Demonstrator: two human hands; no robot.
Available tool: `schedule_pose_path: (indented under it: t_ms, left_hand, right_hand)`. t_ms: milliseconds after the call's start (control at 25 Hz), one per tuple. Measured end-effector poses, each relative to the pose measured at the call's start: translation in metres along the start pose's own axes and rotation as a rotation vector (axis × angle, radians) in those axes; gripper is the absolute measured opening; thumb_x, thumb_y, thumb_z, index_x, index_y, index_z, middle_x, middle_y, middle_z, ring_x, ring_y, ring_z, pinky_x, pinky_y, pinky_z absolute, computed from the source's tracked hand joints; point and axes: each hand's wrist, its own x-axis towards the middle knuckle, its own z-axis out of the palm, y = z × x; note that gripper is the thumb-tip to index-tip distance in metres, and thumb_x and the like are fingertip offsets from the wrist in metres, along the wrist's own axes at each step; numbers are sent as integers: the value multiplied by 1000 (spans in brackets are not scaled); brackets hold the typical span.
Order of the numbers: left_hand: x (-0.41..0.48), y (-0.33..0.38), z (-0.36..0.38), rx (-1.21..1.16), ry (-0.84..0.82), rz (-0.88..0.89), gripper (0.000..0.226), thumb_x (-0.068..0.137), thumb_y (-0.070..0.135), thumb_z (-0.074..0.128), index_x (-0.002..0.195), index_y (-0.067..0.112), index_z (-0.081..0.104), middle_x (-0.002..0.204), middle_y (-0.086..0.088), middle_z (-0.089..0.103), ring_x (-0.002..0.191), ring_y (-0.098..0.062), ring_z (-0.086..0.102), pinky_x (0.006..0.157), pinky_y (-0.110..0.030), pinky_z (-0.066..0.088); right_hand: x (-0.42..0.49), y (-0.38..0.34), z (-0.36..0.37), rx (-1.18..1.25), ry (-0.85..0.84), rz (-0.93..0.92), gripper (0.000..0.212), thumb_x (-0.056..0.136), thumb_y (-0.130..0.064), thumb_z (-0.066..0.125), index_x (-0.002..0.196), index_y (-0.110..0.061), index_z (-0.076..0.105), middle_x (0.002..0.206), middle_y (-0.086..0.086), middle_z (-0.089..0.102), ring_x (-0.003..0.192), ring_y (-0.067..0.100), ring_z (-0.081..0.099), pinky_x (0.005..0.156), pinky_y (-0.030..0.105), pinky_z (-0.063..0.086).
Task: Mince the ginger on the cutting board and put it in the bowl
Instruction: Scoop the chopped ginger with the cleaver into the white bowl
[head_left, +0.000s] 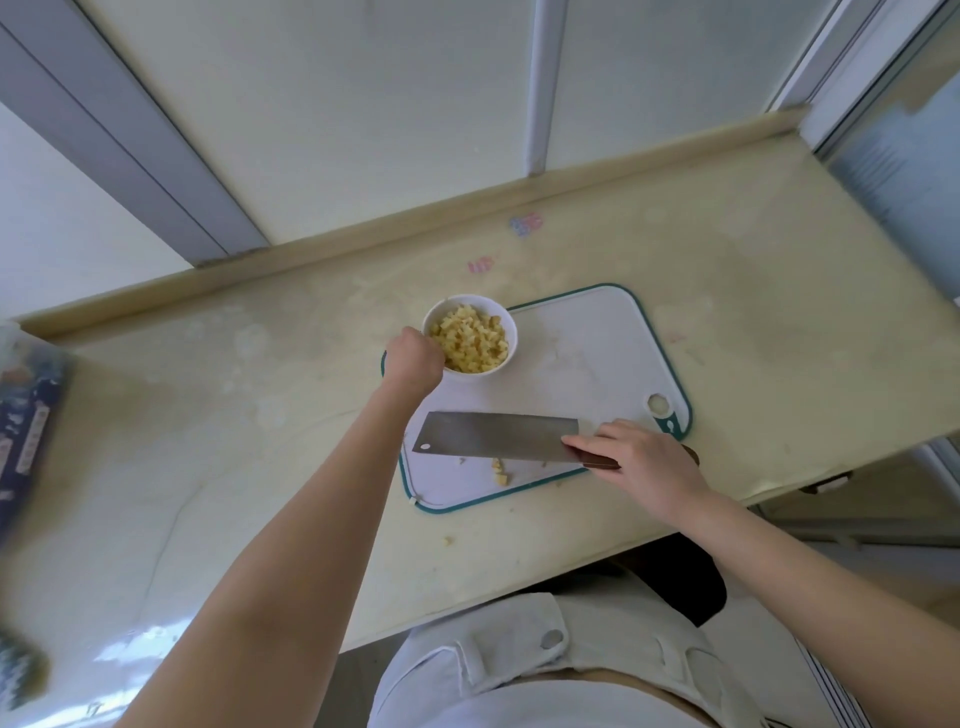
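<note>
Head view, looking down at a pale yellow counter (753, 322) w/ a raised ledge (363, 244) along its far edge. A white cutting board (587, 353) w/ teal rim lies at centre, turned at an angle. Its near-right corner, w/ a hanging hole (658, 402), sits close to the counter's front edge.

A white bowl (510, 347) stands on the board's far-left corner, filled w/ diced ginger (472, 338). A few loose bits of ginger are on the board just under the blade, near its front rim, and one crumb is on the counter in front.

The left hand (413, 358) is at the bowl's left rim, seen from the back, fingers curled in. Can't tell whether they grip the rim or anything else.

The right hand (639, 462) is wrapped round the dark handle of a cleaver (496, 436), forefinger laid out along the blade. The blade lies across the board's near half, tip pointing left.

A broad stretch of counter runs left from the board to a dark blue packet (26, 431) at the frame's edge. More counter runs right and behind the board.

Writing: the packet has print, too blurred to read. Small pink and blue stickers (525, 224) are on the counter beyond the bowl, no legible text.
</note>
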Motion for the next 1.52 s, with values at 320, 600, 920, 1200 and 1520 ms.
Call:
schedule_pose_path:
  t_ms: [320, 600, 920, 1200, 1520]
  left_hand:
    - [-21, -72, -10, -421, 352, 27, 24, 96, 13, 35, 106, 4, 55, 104, -15, 59, 98, -31, 55, 82, -32, 39]
    - [-50, -127, 13, -403, 292, 44, 34, 98, 11, 37, 128, 3, 49, 129, -11, 49, 118, -25, 48, 98, -24, 33]
    - [-63, -140, 21, -454, 352, 90, 33, 96, 1, 35, 122, 2, 55, 123, -10, 55, 112, -18, 50, 90, -8, 29]
    - [-85, -129, 32, -515, 331, 121, 27, 96, 8, 44, 119, 7, 58, 109, 0, 53, 96, -14, 53, 89, -27, 43]
    - [-119, -122, 55, -265, 172, 116, 21, 90, 25, 57, 102, 11, 47, 96, 1, 47, 80, -17, 49, 67, -23, 35]
  right_hand:
    - [7, -15, 7, 26, 16, -4, 57, 54, -6, 94, 106, -19, 76, 70, -5, 61, 64, 16, 62, 40, 22, 41]
    - [58, -64, 35, 50, -89, 203, 46, 97, -18, 56, 142, -26, 49, 107, 4, 57, 101, 23, 56, 67, 31, 37]
    - [32, -22, 11, 108, -258, 43, 44, 87, -18, 71, 130, -24, 63, 99, 2, 66, 97, 24, 63, 64, 31, 39]
    - [19, 7, -13, 215, -324, 57, 36, 88, -17, 70, 123, -27, 68, 90, -26, 56, 88, 6, 57, 70, 15, 40]
    - [-35, 0, 3, 421, 54, 451, 28, 88, -21, 70, 66, -23, 53, 48, -9, 46, 49, 8, 45, 49, 16, 33]
